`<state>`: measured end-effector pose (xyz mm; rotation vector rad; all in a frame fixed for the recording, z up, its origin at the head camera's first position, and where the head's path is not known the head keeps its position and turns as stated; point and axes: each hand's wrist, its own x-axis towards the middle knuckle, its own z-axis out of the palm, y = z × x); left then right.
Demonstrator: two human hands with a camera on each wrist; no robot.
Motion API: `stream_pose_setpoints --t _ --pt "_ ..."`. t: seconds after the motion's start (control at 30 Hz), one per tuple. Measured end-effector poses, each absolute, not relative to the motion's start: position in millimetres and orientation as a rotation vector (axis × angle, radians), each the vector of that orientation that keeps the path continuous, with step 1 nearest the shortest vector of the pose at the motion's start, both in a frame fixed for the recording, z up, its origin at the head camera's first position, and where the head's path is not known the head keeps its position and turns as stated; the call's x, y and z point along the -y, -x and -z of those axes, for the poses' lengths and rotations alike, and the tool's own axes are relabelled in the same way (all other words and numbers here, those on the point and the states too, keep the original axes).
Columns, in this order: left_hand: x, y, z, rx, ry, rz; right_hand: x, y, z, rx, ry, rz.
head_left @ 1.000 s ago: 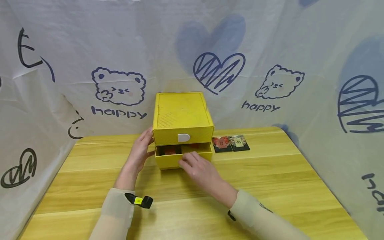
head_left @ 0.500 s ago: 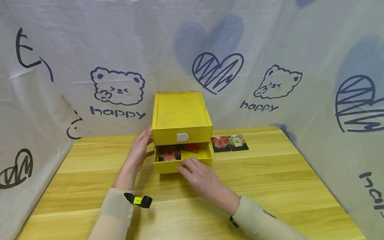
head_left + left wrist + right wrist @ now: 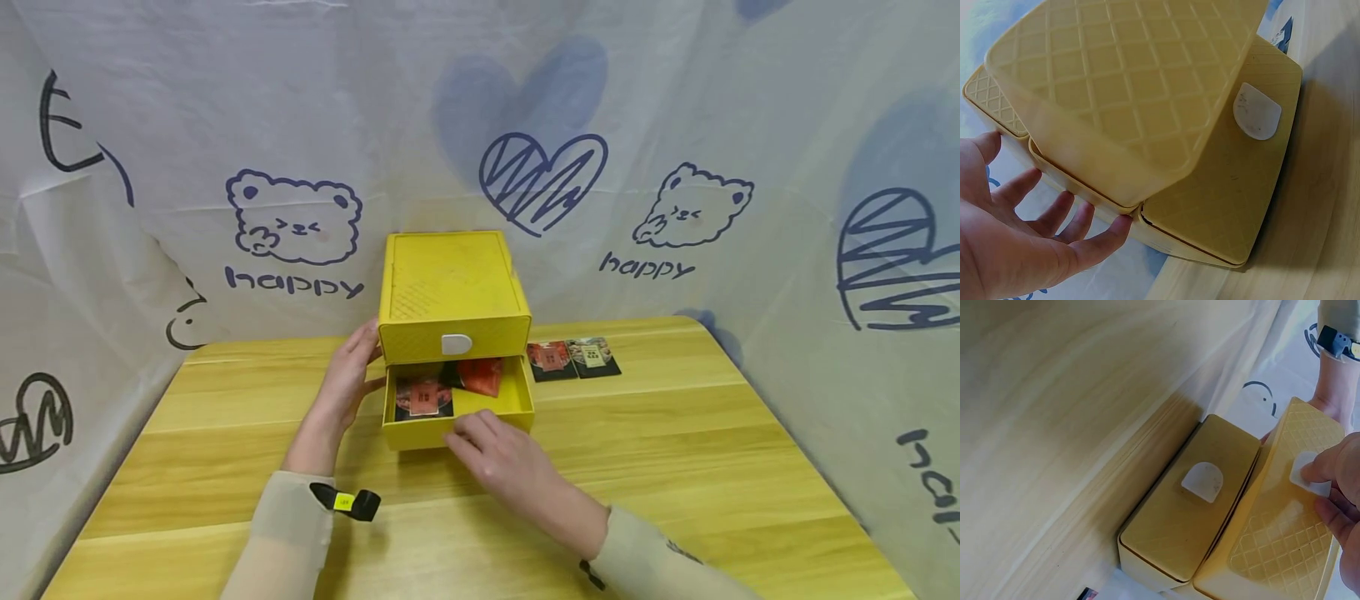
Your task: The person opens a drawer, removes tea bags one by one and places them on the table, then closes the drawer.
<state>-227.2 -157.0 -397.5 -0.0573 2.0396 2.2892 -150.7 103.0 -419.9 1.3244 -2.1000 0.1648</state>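
Note:
A yellow box of stacked drawers stands at the back of the table. Its middle drawer is pulled out over a lower, closed drawer. Thumb and fingers of my right hand pinch the white tab handle on the pulled-out drawer's front. Fingers spread, my left hand braces the box's left side; in the left wrist view its fingertips touch that side. Inside the drawer lie a dark square packet with a red label at left and a red packet farther back.
Two square packets lie side by side on the table right of the box, one with a red label, the other with a pale label. A printed white sheet hangs behind the wooden table.
The middle drawer has slid out toward me with my right hand on its handle, exposing more of the packets inside. My left hand has stayed at the box's side.

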Motion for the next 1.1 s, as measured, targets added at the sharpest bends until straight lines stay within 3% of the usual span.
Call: stream_pose_setpoints --t 1.1 --pt "155.5 225.2 396.2 -2.051 0.056 -2.289 -109.6 123.6 418.9 2.149 -1.362 -0.235"
